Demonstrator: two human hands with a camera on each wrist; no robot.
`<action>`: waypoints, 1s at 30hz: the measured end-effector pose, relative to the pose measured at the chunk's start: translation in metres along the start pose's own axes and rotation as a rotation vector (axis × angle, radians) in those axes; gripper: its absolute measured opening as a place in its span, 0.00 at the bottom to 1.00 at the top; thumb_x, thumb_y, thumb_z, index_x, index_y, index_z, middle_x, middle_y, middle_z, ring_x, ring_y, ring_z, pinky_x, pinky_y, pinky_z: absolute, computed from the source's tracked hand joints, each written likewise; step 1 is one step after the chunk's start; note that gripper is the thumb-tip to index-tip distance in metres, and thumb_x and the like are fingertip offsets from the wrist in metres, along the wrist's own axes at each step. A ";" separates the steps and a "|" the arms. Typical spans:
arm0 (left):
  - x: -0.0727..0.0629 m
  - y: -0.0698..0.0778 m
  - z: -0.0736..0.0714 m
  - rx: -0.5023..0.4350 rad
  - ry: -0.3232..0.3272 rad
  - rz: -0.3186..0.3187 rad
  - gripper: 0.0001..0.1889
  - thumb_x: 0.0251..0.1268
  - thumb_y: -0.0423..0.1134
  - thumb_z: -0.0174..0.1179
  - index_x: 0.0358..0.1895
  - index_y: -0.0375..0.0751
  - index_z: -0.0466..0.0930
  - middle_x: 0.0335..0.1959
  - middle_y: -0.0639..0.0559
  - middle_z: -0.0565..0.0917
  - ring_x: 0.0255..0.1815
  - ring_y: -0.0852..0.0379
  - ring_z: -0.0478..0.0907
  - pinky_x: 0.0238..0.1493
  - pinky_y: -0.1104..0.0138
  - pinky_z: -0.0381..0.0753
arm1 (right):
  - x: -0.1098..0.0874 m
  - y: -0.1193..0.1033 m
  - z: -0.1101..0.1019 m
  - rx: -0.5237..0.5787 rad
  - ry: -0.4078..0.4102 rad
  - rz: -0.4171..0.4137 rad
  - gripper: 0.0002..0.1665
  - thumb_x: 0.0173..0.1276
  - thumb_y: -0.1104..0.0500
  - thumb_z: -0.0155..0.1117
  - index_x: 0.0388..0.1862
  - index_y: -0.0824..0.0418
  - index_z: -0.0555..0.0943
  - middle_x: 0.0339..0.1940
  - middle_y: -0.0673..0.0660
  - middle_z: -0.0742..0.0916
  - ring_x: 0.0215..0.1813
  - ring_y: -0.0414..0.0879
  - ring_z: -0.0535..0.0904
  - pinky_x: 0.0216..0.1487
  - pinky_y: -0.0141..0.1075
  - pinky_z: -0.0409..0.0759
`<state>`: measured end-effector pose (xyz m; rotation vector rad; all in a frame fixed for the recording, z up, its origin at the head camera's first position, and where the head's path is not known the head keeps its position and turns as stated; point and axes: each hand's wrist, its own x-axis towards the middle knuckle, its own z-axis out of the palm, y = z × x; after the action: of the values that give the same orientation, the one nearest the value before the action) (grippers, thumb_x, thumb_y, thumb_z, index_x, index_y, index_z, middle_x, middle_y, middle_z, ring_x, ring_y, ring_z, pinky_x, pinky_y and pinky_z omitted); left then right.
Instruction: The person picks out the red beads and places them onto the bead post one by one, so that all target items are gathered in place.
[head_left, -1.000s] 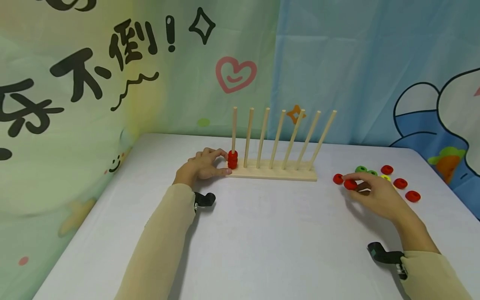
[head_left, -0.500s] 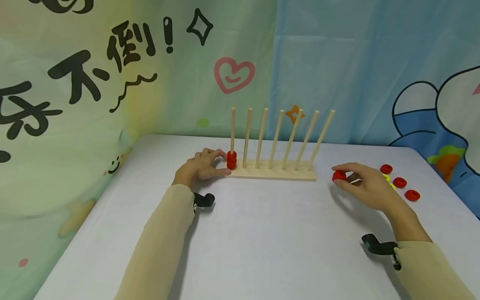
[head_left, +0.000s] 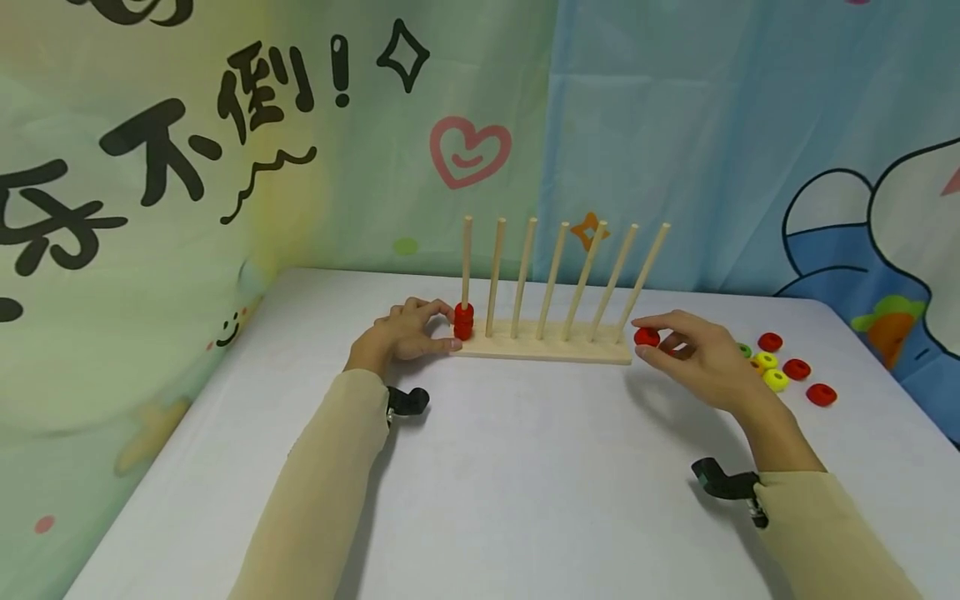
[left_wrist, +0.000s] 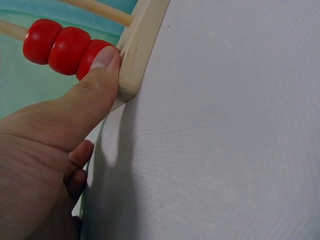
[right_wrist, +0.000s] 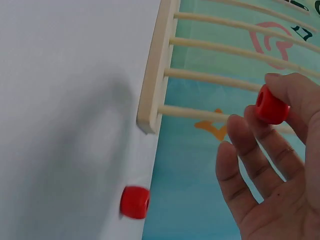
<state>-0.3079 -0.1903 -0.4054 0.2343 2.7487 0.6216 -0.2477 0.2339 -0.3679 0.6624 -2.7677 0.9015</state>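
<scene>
A wooden peg rack (head_left: pixel 543 340) has a row of upright pegs, with three red beads (left_wrist: pixel 70 50) stacked on the leftmost one. At that end my left hand (head_left: pixel 405 331) holds the base. Its thumb lies against the lowest bead and the edge of the wood in the left wrist view. Just off the rack's right end, my right hand (head_left: pixel 701 358) pinches a red bead (right_wrist: pixel 272 106) between thumb and finger, above the table. The other fingers of that hand spread loosely. Another red bead (right_wrist: pixel 135 202) rests on the table below, mostly hidden by the hand in the head view.
To the right of my right hand lie several loose beads: red ones (head_left: pixel 797 369), yellow ones (head_left: pixel 776 380) and a partly covered green one (head_left: pixel 744 350). A printed cloth backdrop (head_left: pixel 645 108) hangs behind the white table (head_left: pixel 525 483).
My right hand has carried the red bead leftward from the loose beads to near the rack's right end, uncovering yellow beads behind it. The left hand stays in place.
</scene>
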 end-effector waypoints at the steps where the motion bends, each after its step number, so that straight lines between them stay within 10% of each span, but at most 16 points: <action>1: 0.000 0.000 0.000 0.000 0.000 -0.002 0.31 0.55 0.72 0.61 0.61 0.70 0.67 0.76 0.48 0.55 0.72 0.40 0.54 0.64 0.38 0.60 | 0.001 -0.002 0.001 0.010 0.010 -0.009 0.22 0.68 0.52 0.68 0.60 0.51 0.81 0.54 0.53 0.83 0.41 0.49 0.80 0.36 0.33 0.79; 30: -0.002 0.000 -0.002 -0.009 -0.006 -0.001 0.31 0.56 0.71 0.61 0.61 0.69 0.67 0.75 0.48 0.56 0.72 0.39 0.54 0.64 0.40 0.59 | 0.045 -0.040 0.027 0.166 0.074 -0.109 0.20 0.69 0.52 0.67 0.59 0.51 0.80 0.45 0.48 0.85 0.37 0.44 0.80 0.36 0.35 0.79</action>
<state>-0.3071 -0.1912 -0.4027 0.2326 2.7390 0.6324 -0.2702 0.1727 -0.3560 0.7810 -2.5845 1.1170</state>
